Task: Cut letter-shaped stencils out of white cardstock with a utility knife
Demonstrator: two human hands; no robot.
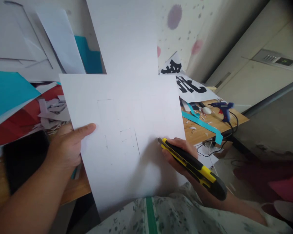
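Observation:
A large white sheet of card (117, 113) lies in front of me, marked with several thin, short lines or cuts. My left hand (69, 139) grips its left edge, thumb on top and fingers underneath. In my right hand (180, 152) is a yellow and black utility knife (192, 167). The knife's tip points left and sits over the right part of the card; whether it touches the surface I cannot tell. A shadow from my right hand falls across the card. Above it another white panel (129, 35) stands up against the wall.
At the right, a blue glue gun (223, 109) with a cable rests on the wooden table (195, 138) beside teal strips (202, 125) and scraps. Paper with black characters (190, 86) leans behind. At the left are a black tablet-like object (24, 159), paper offcuts (53, 110) and teal sheet (12, 94).

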